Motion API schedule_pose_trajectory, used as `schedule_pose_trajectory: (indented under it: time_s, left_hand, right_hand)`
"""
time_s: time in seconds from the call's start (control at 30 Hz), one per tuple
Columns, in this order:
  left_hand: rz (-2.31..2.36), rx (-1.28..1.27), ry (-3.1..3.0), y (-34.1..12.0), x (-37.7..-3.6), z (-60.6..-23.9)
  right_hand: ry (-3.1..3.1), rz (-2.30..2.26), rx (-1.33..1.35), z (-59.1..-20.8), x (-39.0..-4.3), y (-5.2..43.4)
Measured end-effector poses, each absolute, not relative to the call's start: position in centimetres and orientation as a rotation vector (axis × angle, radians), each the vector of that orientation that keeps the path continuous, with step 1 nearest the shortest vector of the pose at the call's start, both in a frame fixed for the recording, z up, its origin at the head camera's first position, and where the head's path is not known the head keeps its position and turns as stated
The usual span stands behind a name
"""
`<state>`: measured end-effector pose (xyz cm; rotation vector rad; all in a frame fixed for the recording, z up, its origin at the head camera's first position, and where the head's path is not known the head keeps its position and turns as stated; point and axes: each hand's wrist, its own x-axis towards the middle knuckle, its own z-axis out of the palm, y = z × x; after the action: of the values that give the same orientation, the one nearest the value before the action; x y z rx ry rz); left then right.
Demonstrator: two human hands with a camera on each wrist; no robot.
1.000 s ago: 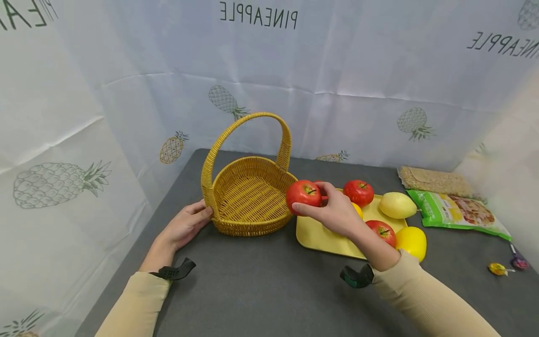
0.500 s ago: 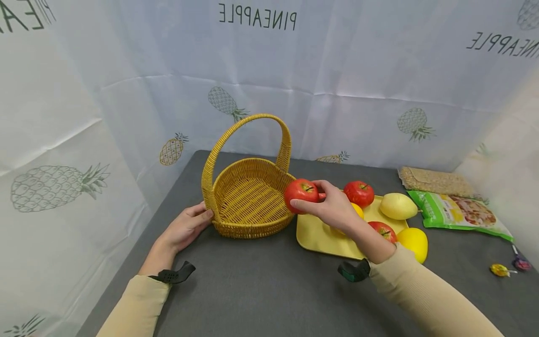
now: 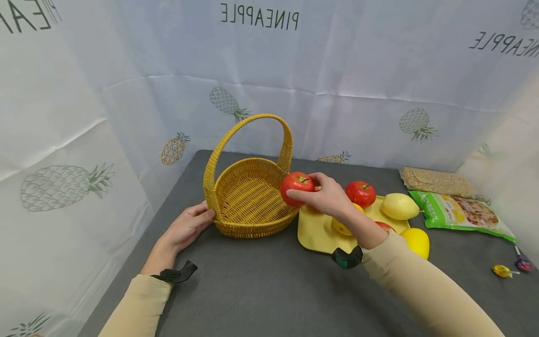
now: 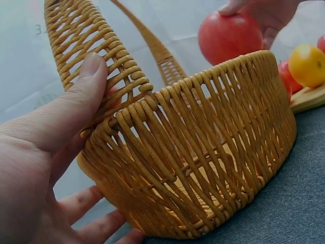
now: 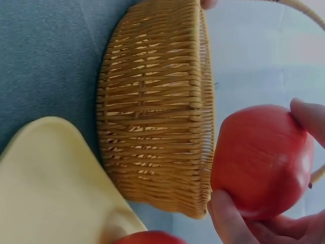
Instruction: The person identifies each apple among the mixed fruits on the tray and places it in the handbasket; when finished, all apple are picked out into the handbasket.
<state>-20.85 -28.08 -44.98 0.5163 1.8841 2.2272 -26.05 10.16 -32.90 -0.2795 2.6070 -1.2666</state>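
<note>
A red apple is held between the thumb and fingers of my right hand, at the right rim of a yellow wicker basket. In the right wrist view the apple hangs above the level of the rim. My left hand holds the basket's left side, with the thumb against the base of the tall handle and the fingers spread along the outer wall. Bare woven bottom shows inside the basket in the head view.
Right of the basket lies a yellow tray with more red apples, an orange fruit and a pale yellow fruit. A yellow fruit sits at its corner. Farther right are a green packet, a grain bag and lollipops.
My right hand has carried the red apple left and slightly up, from over the tray to the basket's rim. The left hand stays at the basket.
</note>
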Motion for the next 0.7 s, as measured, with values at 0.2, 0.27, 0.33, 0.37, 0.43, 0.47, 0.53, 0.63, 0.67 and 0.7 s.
schedule_pose_trajectory:
  time_s: [0.2, 0.27, 0.33, 0.37, 0.43, 0.47, 0.53, 0.63, 0.67, 0.7]
  left_hand:
    - [2.211, 0.538, 1.89, -27.7, -21.3, -44.8]
    - [2.199, 0.544, 1.904, -27.8, -21.2, -44.8]
    - [2.194, 0.54, 1.924, -27.9, -20.9, -44.9]
    - [2.191, 0.54, 1.932, -28.0, -20.7, -44.9]
    - [2.184, 0.543, 1.949, -28.2, -20.3, -45.0]
    - [2.18, 0.548, 1.957, -28.2, -20.2, -45.1]
    - [2.171, 0.562, 1.963, -28.3, -20.1, -45.1]
    - [2.165, 0.588, 1.961, -28.1, -20.2, -45.1]
    - [2.164, 0.592, 1.961, -28.0, -20.3, -45.1]
    - [2.166, 0.598, 1.956, -27.9, -20.5, -45.0]
  right_hand:
    - [2.446, -1.368, -0.221, -32.1, -27.0, 10.2]
    - [2.425, -1.383, -0.207, -32.0, -27.4, 10.0]
    - [2.41, -1.386, -0.211, -32.2, -27.8, 9.7]
    - [2.4, -1.388, -0.214, -32.3, -28.0, 9.5]
    - [2.389, -1.378, -0.227, -32.5, -28.2, 9.0]
    - [2.385, -1.37, -0.236, -32.5, -28.3, 8.8]
    - [2.384, -1.358, -0.242, -32.6, -28.5, 8.6]
    - [2.389, -1.347, -0.241, -32.6, -28.7, 8.4]
    - [2.381, -1.351, -0.244, -32.6, -28.8, 8.4]
    - [2.37, -1.36, -0.241, -32.5, -28.9, 8.4]
